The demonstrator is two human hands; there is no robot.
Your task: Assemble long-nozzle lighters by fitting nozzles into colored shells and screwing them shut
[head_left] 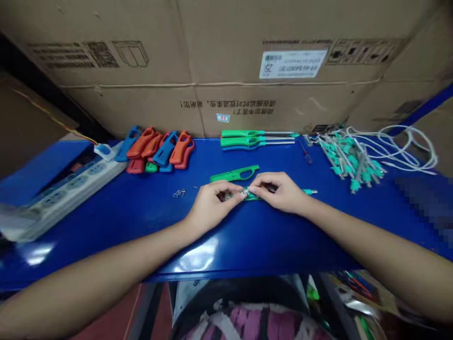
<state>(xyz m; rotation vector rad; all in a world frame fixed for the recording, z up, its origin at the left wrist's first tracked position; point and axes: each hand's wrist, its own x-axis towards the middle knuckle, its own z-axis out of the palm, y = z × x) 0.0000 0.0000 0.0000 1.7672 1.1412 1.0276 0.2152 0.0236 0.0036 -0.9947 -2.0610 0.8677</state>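
Here, both hands (209,204) pinch at a slender green plastic piece (252,197).

Cardboard (226,61) stood behind the table (148,236). Power strip (76,182) ran front to back at left. Rear of table, left to right: piled handles (159,150), lighters (256,141) at centre, screwdriver (307,157), heaped tubes (350,158), cable (432,147). Half-casing (226,176) lay before the lighters, behind the hands; pins (179,193) lay left of it. Lighter assembly (252,197) sat between left hand (214,200) and right hand (279,191), its tip projecting rightward past the latter.
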